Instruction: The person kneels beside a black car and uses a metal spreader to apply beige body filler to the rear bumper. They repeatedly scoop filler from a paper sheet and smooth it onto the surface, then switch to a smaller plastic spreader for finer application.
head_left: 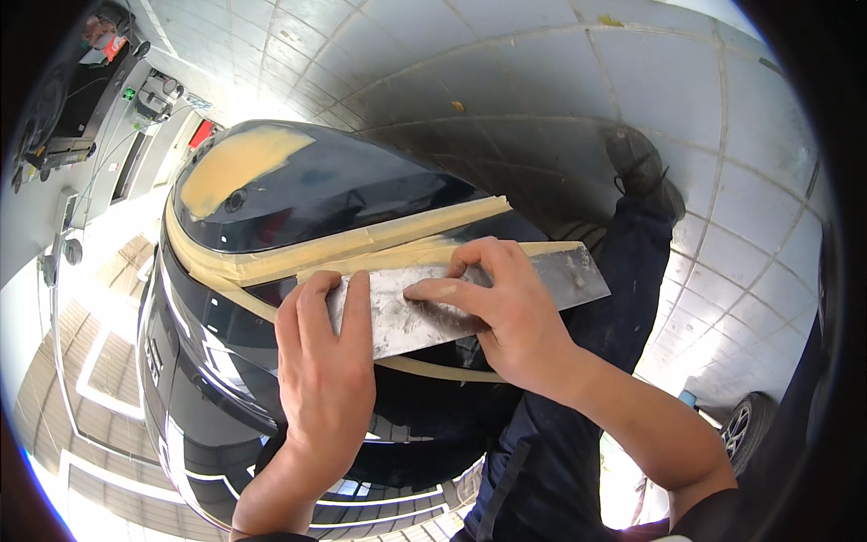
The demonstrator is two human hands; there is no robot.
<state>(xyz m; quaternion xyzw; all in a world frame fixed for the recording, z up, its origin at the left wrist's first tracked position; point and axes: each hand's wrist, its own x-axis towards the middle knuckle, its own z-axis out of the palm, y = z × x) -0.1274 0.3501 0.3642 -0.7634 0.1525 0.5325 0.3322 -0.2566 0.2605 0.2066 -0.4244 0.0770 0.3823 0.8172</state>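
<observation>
Both my hands grip a long, flat metal filler spreader (578,275), its face smeared with grey and whitish residue. My left hand (325,361) is closed on its left end, fingers laid over the face. Further right, my right hand (515,316) is closed on it with thumb and fingers bent against the metal. The spreader lies over a dark, glossy car body panel (361,190), beside strips of yellowish masking tape (361,239). Pale yellow filler (442,244) shows along its far edge. What lies beneath the spreader is hidden.
A larger yellow filler patch (239,167) covers the panel's far left. My leg in dark trousers (628,271) and a dark shoe (637,158) are at right on the tiled floor (542,72). A wheel (745,429) stands lower right; equipment (158,99) is upper left.
</observation>
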